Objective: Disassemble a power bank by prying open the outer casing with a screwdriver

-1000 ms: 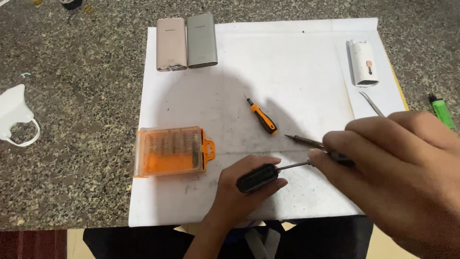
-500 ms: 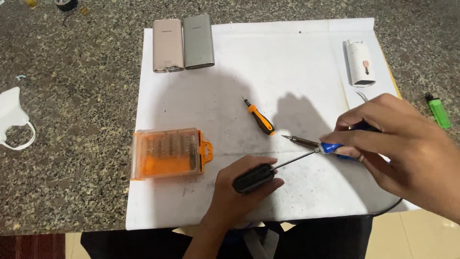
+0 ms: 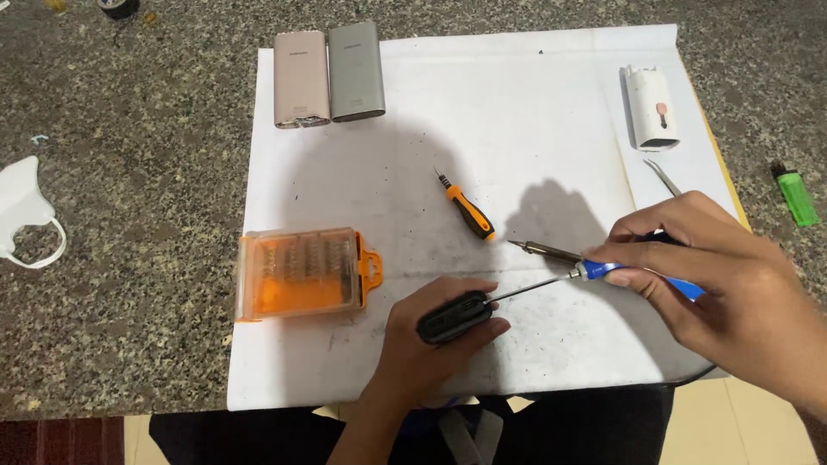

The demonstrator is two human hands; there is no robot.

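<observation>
Device: small black unit [image 3: 455, 317] sits near the front edge of the white sheet [image 3: 534, 112], pinned under your left hand [image 3: 431, 344], fingers closed around it.
Driver: blue-handled screwdriver [image 3: 603, 270] is pinched in your right hand [image 3: 732, 284], its thin shaft meeting the unit's right end.
Second tool: a dark-tipped probe [image 3: 543, 251] also seems held in that right hand; how firmly, you cannot tell.
Technique: keep the shaft in line with the screw, press lightly, and brace the unit so it cannot twist.
Nearby: orange bit case [image 3: 301, 274], orange screwdriver [image 3: 465, 209], both apart from your hands.
</observation>
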